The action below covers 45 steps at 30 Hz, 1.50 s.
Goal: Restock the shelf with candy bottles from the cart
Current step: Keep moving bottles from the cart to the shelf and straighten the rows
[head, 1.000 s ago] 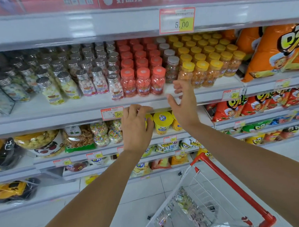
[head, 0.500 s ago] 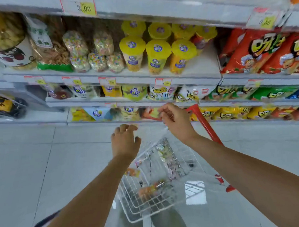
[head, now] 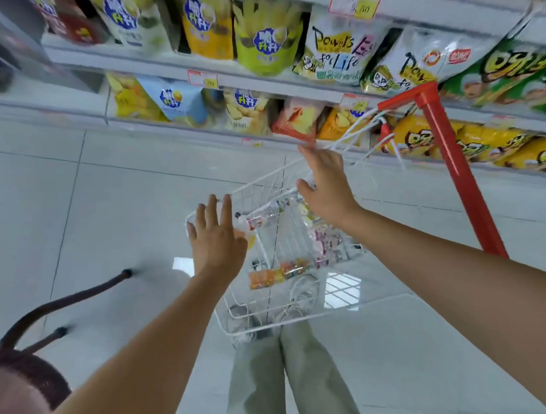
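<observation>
Floor (head: 93, 214) open leftward | left hand (head: 218, 240), right hand (head: 327, 188) spread, empty, over cart (head: 285, 234) rim (candy bottles (head: 267, 277) inside)

White wire cart (head: 239, 328), red handle (head: 451, 155)

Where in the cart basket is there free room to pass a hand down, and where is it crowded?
Free: the near end of the cart basket, between the orange bottle and the near rim. Crowded: the far right side, where candy bottles pile below the right hand; one clear bottle lies beside the left hand.
</observation>
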{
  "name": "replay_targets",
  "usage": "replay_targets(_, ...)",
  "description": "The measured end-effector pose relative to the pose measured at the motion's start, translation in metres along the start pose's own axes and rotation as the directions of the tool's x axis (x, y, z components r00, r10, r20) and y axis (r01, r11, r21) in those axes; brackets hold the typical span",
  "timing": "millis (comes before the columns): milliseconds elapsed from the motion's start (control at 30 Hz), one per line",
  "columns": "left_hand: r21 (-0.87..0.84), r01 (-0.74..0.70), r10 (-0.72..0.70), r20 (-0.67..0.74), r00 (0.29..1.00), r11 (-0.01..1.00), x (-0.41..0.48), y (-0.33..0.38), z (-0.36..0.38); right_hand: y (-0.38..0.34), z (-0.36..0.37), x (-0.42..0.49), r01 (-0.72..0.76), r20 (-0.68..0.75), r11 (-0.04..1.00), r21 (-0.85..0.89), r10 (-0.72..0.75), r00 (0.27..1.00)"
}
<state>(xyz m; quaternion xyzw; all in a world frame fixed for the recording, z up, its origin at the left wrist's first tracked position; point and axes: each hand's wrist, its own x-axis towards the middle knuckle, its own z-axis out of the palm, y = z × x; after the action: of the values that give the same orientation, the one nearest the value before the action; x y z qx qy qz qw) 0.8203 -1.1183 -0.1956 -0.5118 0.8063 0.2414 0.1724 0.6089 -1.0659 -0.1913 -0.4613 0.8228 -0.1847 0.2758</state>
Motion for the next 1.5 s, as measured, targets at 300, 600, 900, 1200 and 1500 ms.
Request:
replay_targets(300,-0.088,0.013,-0.023,-0.112,0.993,0.996,-0.017,-0.012,0.025,0.006,0.034,-0.029,0.18,-0.048,0.981,-0.07,-0.184,0.982)
replay_targets(600,-0.301,0.325,-0.361,-0.072,0.93,0.897,-0.095,-0.014,0.096,0.031,0.069,-0.043,0.188,0.6,0.96,-0.208,-0.026,0.8)
replay_targets(900,-0.46,0.383,-0.54,-0.28,0.794,0.801,-0.125,0.025,0.156,0.078,0.117,-0.043,0.222,0.841,0.913,-0.343,0.193,0.506)
replay_targets(1200,-0.56,0.377,-0.62,-0.343,0.705,0.738,-0.126,0.039,0.173,0.116,0.144,-0.052,0.323,0.822,0.822,-0.469,0.272,0.5)
replay_targets(1500,-0.559,0.393,-0.64,-0.358,0.68,0.73,-0.124,0.039,0.176,0.103,0.138,-0.044,0.049,0.84,0.932,-0.358,0.298,0.454)
